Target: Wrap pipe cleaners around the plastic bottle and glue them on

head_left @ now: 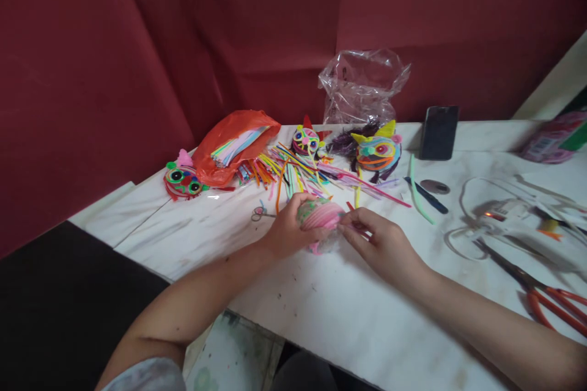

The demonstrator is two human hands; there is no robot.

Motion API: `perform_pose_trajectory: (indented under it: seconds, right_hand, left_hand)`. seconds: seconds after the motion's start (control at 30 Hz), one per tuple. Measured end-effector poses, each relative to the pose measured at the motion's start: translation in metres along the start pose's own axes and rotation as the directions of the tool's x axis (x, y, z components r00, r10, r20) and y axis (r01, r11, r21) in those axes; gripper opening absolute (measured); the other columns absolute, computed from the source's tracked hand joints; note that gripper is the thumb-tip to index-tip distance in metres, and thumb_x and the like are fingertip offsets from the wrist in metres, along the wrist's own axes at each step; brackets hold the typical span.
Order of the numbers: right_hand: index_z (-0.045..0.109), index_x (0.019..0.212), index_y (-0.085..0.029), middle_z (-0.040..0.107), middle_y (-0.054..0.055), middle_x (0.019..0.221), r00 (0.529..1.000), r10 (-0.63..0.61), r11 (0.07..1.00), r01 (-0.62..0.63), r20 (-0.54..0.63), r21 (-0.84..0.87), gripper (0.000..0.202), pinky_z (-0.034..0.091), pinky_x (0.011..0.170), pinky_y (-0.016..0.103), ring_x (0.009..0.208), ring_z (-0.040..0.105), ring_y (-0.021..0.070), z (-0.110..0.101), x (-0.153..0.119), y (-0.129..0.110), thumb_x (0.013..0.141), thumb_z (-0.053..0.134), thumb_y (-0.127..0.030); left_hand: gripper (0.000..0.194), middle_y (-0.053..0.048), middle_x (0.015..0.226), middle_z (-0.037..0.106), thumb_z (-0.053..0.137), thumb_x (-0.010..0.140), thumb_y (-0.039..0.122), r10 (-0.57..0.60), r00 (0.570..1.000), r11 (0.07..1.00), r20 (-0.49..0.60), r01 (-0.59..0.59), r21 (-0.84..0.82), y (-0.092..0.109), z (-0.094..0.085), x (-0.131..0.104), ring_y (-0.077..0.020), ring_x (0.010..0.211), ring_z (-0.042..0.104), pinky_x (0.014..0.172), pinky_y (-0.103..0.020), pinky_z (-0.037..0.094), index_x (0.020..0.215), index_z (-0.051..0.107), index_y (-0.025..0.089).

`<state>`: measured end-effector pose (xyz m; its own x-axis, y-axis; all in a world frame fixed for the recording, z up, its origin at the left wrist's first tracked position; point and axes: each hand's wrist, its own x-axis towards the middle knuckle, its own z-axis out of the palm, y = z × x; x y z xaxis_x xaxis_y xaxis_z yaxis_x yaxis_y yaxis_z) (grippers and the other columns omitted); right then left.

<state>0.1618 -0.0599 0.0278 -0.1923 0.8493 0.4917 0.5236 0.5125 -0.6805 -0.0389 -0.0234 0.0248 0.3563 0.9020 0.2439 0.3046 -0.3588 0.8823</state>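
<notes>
My left hand [298,226] is wrapped round a small ball-shaped craft piece [323,215], covered with pink and green fuzzy strips. At its right side, my right hand [369,232] pinches a thin pinkish strand, which looks like a pipe cleaner [362,231]. The fingertips of that hand are at the ball's surface. Part of the ball is hidden behind the left fingers. Just left of the left hand lie small scissors [259,214]. Beyond both hands spreads a pile of coloured pipe cleaners [298,174].
Finished animal heads [378,151] stand at the back, near a red plastic bag [220,146] and a clear bag [362,88]. To the right are a phone [439,133], a dark-handled tool [426,195], a white glue gun [509,220] with its cord, and large orange-handled scissors [536,287].
</notes>
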Motion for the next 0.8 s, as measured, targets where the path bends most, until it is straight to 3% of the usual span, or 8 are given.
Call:
perform_pose_trajectory:
  seconds: [0.23, 0.37, 0.8]
  right_hand:
    - [0.059, 0.082, -0.02, 0.065, 0.003, 0.073, 0.999, 0.035, 0.998, -0.034, -0.023, 0.049, 0.012, 0.049, 0.061, 0.028, 0.065, 0.06, 0.0156, 0.0004, 0.0025, 0.0028, 0.085, 0.054, -0.031]
    - [0.058, 0.081, -0.02, 0.064, 0.002, 0.07, 0.998, 0.055, 0.996, -0.054, -0.013, 0.07, 0.012, 0.048, 0.059, 0.027, 0.062, 0.059, 0.0149, -0.0001, 0.0041, 0.0011, 0.085, 0.052, -0.03]
    - [0.056, 0.078, -0.02, 0.061, 0.001, 0.068, 0.997, 0.07, 0.996, -0.07, 0.017, 0.06, 0.009, 0.045, 0.058, 0.026, 0.061, 0.056, 0.0144, -0.0026, 0.0055, -0.0024, 0.082, 0.051, -0.025]
  left_hand:
    - [0.066, -0.008, 0.11, 0.06, 0.079, 0.061, 0.046, 0.008, 0.999, 0.997, -0.049, -0.012, -0.073, -0.0001, 0.0006, 0.0017, -0.0244, 0.101, 0.059, 0.086, -0.037, 0.048, 0.114, 0.049, 0.021]
    - [0.061, -0.006, 0.106, 0.06, 0.078, 0.062, 0.039, -0.01, 0.997, 0.999, -0.074, 0.007, -0.05, 0.0024, -0.0011, 0.0026, -0.0245, 0.099, 0.058, 0.086, -0.04, 0.047, 0.113, 0.049, 0.022]
    - [0.062, -0.01, 0.114, 0.058, 0.076, 0.063, 0.039, 0.022, 1.0, 1.0, -0.02, -0.022, -0.015, 0.007, -0.0011, 0.0016, -0.0266, 0.106, 0.056, 0.092, -0.04, 0.044, 0.115, 0.048, 0.019]
